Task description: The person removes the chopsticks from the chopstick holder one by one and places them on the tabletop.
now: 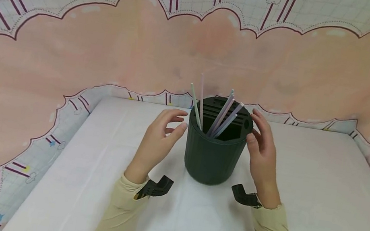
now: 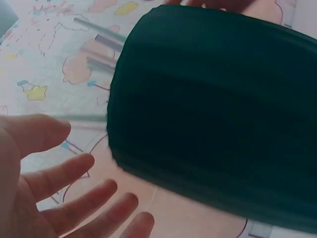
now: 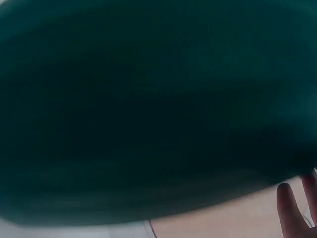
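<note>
A dark green round pot point(image 1: 212, 159) stands upright on the white table, with a slotted black-green insert point(image 1: 221, 107) across the back of its mouth. Several thin pastel sticks point(image 1: 221, 115), green, pink and lilac, lean out of it. To its left is my left hand point(image 1: 159, 135), fingers loosely bent and spread; the left wrist view shows a gap between the fingertips point(image 2: 106, 188) and the pot wall point(image 2: 198, 109). My right hand point(image 1: 262, 157) is at the pot's right side, fingertips right at the rim. In the right wrist view the pot wall point(image 3: 148, 109) hides most of that hand.
The white tabletop point(image 1: 317, 203) extends on both sides of the pot. Behind and around it hangs a peach and white patterned cloth point(image 1: 181, 49). Both wrists wear black camera mounts point(image 1: 158, 186), which jut inward in front of the pot.
</note>
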`<state>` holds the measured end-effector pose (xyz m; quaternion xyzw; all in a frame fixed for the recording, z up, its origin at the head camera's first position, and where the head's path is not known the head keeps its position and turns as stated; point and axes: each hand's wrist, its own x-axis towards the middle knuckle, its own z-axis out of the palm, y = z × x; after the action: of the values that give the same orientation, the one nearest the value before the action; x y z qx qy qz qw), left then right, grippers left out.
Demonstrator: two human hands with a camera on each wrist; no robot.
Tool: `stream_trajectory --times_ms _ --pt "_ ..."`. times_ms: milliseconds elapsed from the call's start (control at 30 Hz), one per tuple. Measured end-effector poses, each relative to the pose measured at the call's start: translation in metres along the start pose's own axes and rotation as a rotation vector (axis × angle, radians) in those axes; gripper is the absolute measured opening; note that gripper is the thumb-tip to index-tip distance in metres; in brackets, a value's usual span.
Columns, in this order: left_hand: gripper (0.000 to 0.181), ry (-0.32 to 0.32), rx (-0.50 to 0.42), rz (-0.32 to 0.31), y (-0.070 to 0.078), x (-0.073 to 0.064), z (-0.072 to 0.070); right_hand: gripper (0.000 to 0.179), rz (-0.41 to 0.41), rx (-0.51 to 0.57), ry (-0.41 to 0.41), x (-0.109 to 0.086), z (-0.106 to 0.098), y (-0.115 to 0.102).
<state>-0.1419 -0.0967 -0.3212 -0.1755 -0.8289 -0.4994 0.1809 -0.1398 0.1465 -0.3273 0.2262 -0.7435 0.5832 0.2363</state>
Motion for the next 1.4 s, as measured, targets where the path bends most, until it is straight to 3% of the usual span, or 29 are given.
stream_trajectory --times_ms 100,267,300,500,833,967,1100,1267,1400 --pt "0.035 -0.005 -0.018 0.027 0.009 0.006 0.008 0.046 -0.020 -0.053 -0.055 0.000 0.007 0.005" --pt "0.034 0.016 0.079 0.038 0.013 0.008 0.021 0.050 -0.069 -0.071 -0.070 -0.004 0.013 0.036" --pt "0.034 0.028 0.107 0.048 0.008 0.009 0.024 0.050 -0.075 -0.076 -0.061 -0.005 0.014 0.040" --pt "0.027 0.071 0.187 0.091 0.012 0.008 0.034 0.057 -0.093 -0.078 -0.005 -0.009 0.015 0.021" --pt "0.028 0.172 0.206 0.160 0.012 0.004 0.035 0.058 -0.119 -0.074 0.013 -0.009 0.018 0.006" --pt "0.030 0.190 0.188 0.170 0.015 0.004 0.035 0.055 -0.125 -0.082 0.005 -0.008 0.020 0.007" --pt "0.028 0.151 0.113 0.168 0.022 0.000 0.035 0.053 -0.120 -0.098 0.002 -0.010 0.019 0.017" --pt "0.023 0.113 0.001 0.217 0.030 -0.004 0.034 0.049 -0.107 -0.126 0.003 -0.012 0.016 0.039" --pt "0.022 0.102 -0.046 0.256 0.034 -0.003 0.031 0.047 -0.110 -0.119 0.006 -0.010 0.016 0.043"
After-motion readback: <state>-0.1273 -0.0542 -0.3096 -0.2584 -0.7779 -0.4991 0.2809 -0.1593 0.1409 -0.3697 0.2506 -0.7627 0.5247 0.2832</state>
